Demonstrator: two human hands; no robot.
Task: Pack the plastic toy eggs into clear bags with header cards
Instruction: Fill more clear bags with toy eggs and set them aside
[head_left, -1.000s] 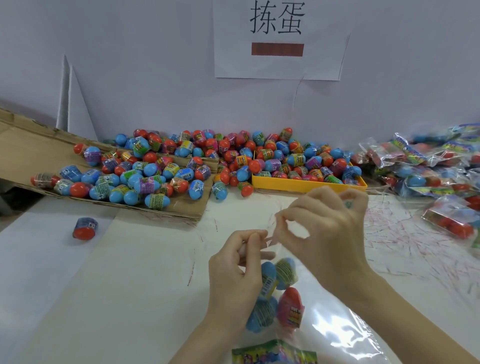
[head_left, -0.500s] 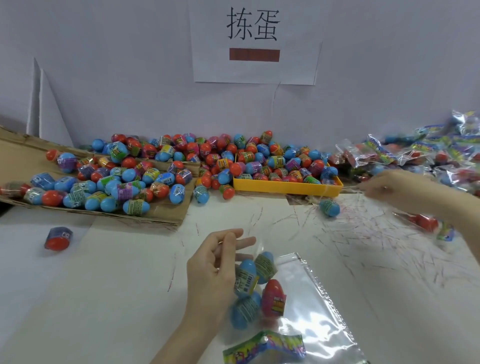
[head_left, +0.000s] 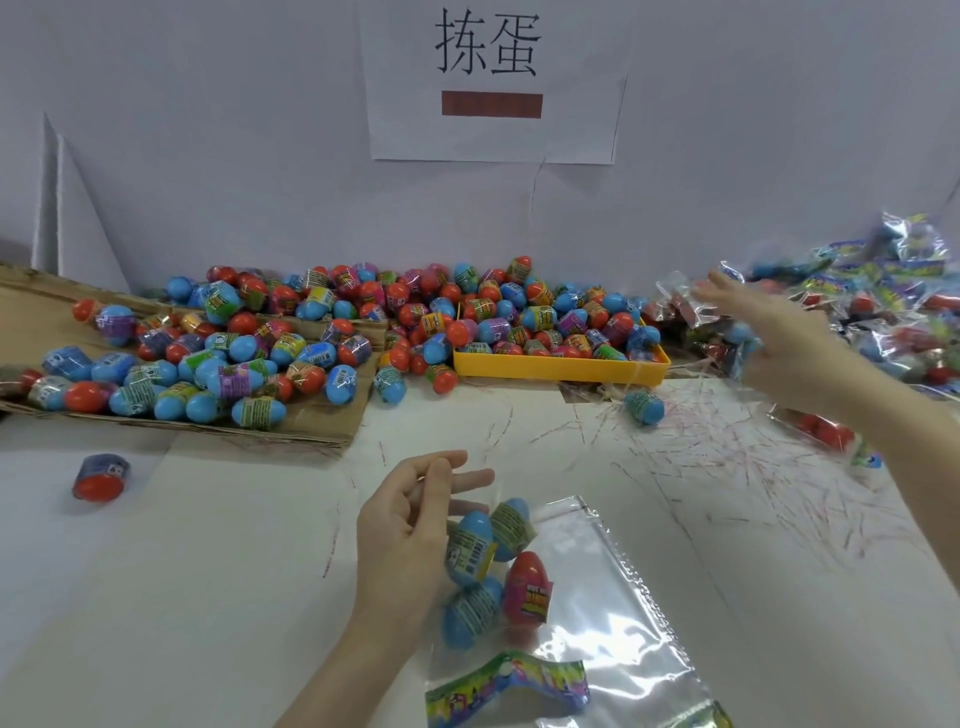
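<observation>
Head | right hand (head_left: 769, 332) now fingers spread, lifted toward packed bags (head_left: 883, 291) | left hand (head_left: 410, 525) loosely curled beside clear bag (head_left: 613, 597)

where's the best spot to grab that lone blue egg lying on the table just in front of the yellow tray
Pinch the lone blue egg across its banded middle, coming from above. It lies on its side, apart from the yellow tray, with bare table around it, so fingers probably fit on both flanks. The open right hand is nearest.
</observation>
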